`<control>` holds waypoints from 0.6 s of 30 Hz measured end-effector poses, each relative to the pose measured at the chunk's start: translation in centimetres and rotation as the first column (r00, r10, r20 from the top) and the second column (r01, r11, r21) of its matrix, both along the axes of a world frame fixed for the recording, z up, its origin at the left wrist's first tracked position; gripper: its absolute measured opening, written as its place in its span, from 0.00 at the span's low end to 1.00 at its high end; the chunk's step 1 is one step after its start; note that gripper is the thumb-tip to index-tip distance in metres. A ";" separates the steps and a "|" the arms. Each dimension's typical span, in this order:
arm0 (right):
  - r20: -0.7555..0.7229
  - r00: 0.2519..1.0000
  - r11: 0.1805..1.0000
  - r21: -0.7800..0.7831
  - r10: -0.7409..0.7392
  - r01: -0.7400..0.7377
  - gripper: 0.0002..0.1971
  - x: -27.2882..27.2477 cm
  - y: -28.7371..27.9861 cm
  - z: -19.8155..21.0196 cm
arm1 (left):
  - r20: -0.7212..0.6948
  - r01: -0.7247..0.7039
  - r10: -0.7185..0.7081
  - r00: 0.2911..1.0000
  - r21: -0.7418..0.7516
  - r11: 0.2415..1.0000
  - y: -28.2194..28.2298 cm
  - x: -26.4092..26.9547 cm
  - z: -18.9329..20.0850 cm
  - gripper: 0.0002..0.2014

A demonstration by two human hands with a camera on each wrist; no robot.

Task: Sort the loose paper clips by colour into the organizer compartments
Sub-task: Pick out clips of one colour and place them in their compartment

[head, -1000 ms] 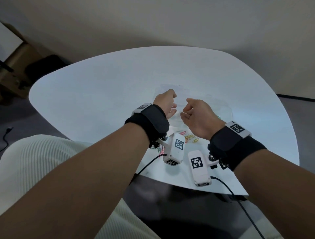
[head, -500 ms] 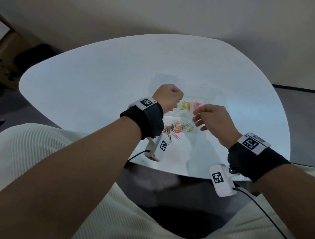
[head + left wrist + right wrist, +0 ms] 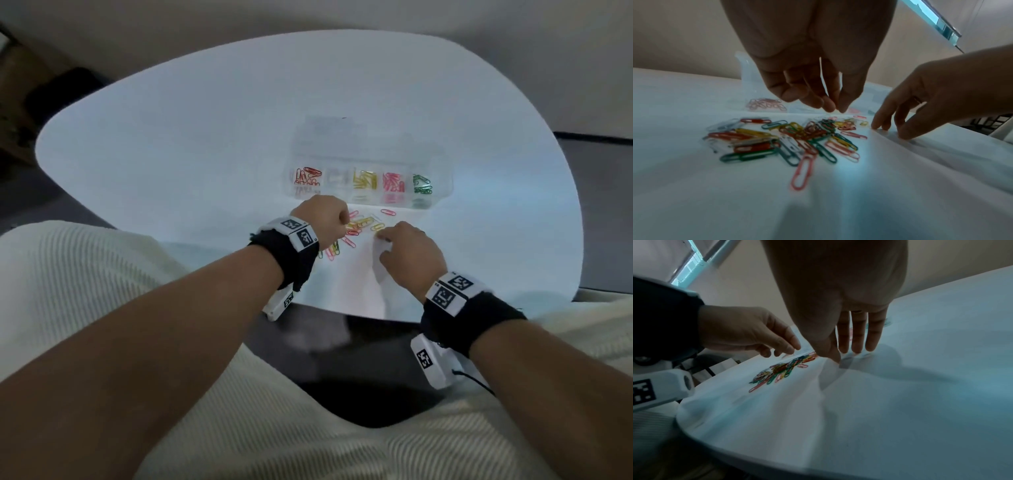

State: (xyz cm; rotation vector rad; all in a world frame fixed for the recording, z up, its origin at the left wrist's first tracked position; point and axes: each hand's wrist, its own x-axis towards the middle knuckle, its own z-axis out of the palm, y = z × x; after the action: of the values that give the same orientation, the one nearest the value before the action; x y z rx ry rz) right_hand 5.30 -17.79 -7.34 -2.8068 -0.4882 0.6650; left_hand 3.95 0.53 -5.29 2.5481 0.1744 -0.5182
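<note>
A heap of loose paper clips (image 3: 356, 229) in red, pink, yellow, green and white lies on a white sheet near the table's front edge; it shows close up in the left wrist view (image 3: 789, 139). Behind it stands the clear organizer (image 3: 442, 185), its compartments holding red, white, yellow, pink and green clips. My left hand (image 3: 344, 222) hovers just over the heap's left side with fingers curled and thumb meeting the fingertips (image 3: 842, 107); I see nothing between them. My right hand (image 3: 382, 240) has straight fingers (image 3: 857, 347) and rests its tips on the sheet just right of the heap.
The white sheet (image 3: 363, 284) has a raised fold under my right hand. The round white table (image 3: 205, 137) ends just behind my wrists, with my lap below. The organizer's clear lid (image 3: 329, 137) stands open at the back.
Both hands have come back from over the organizer towards me and down to the heap. My right hand has straightened and touched down on the sheet.
</note>
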 end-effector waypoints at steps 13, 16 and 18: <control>0.043 0.998 0.999 -0.037 0.038 -0.037 0.10 0.1 0.0 -0.4 | -0.024 0.186 -0.185 0.982 0.133 0.973 -0.5 -0.1 -1.9 0.13; 0.057 0.996 0.996 -0.064 0.069 -0.065 0.08 0.2 0.2 -0.2 | -0.002 0.169 -0.170 0.985 0.140 0.976 -0.3 -0.1 -2.2 0.10; 0.066 0.995 0.994 -0.076 0.081 -0.076 0.07 0.1 0.2 0.1 | 0.013 0.131 -0.133 0.991 0.127 0.983 -0.2 -0.1 -2.4 0.10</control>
State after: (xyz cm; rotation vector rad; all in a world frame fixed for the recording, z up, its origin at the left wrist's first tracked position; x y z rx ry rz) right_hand 5.45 -17.55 -7.28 -2.9007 -0.6010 0.6143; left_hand 3.89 0.30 -7.68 2.7007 0.0309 -0.5452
